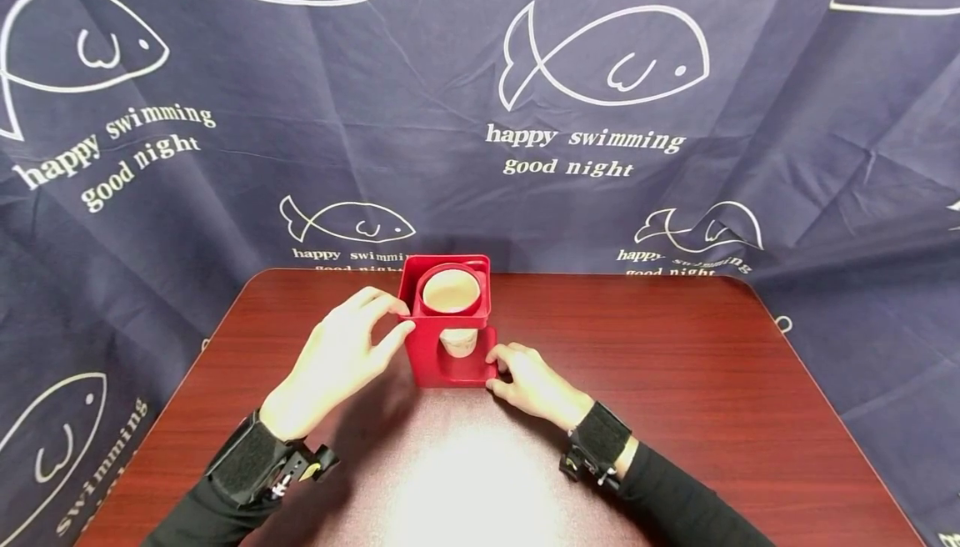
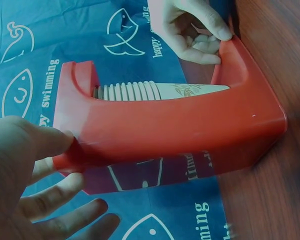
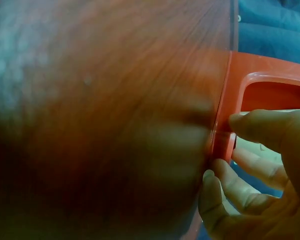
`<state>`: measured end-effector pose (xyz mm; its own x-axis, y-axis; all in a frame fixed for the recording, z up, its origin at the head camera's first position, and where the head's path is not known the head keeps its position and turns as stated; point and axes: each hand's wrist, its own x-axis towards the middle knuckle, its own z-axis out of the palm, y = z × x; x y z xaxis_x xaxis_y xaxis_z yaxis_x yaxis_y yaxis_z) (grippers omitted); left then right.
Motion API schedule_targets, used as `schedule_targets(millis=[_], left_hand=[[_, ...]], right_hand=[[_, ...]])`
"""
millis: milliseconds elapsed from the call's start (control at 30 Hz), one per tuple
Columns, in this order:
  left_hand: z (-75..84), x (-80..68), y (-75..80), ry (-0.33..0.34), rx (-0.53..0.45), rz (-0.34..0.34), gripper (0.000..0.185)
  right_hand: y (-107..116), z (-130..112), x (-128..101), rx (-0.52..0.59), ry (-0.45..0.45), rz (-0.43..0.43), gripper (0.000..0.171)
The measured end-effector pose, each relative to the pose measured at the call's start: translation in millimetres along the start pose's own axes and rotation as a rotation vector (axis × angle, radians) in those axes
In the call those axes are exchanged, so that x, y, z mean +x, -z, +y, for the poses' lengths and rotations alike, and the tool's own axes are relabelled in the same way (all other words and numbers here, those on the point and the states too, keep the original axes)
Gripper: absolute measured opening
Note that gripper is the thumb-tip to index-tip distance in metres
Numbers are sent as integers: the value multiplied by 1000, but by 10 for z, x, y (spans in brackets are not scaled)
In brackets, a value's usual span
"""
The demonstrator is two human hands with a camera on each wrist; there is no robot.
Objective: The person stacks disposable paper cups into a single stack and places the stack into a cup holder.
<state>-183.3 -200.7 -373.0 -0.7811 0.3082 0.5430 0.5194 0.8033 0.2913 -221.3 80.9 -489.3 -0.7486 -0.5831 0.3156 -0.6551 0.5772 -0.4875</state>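
1. I see the red cup holder (image 1: 448, 338) standing upright near the middle of the wooden surface (image 1: 675, 380), towards its far edge, with a paper cup (image 1: 452, 297) seated in its top ring. Its long axis runs vertically, from the base plate up to the ring.
2. My left hand (image 1: 337, 363) sits just left of the holder. Thumb and forefinger pinch the upper left corner of the ring frame, and the other fingers (image 2: 65, 202) are loosely spread below.
3. My right hand (image 1: 532, 384) is lower, at the base plate's near right corner. The thumb and fingers (image 3: 250, 182) pinch that edge (both hands touch the holder, so neither is nearer).
4. The head view shows the cup's open mouth. Only the left wrist view shows the cup's ribbed sleeve (image 2: 127, 91) and printed side, seen through the holder's open side. The right wrist view is mostly blurred wood, with the pinch on the red edge (image 3: 222, 142) clear.
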Motion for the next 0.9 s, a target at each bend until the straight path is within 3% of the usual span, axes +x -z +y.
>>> schedule_targets(millis=[900], left_hand=[[14,85,-57,36,-44,-9,22]], right_hand=[[32,71,64,-24,-38,-7,24]])
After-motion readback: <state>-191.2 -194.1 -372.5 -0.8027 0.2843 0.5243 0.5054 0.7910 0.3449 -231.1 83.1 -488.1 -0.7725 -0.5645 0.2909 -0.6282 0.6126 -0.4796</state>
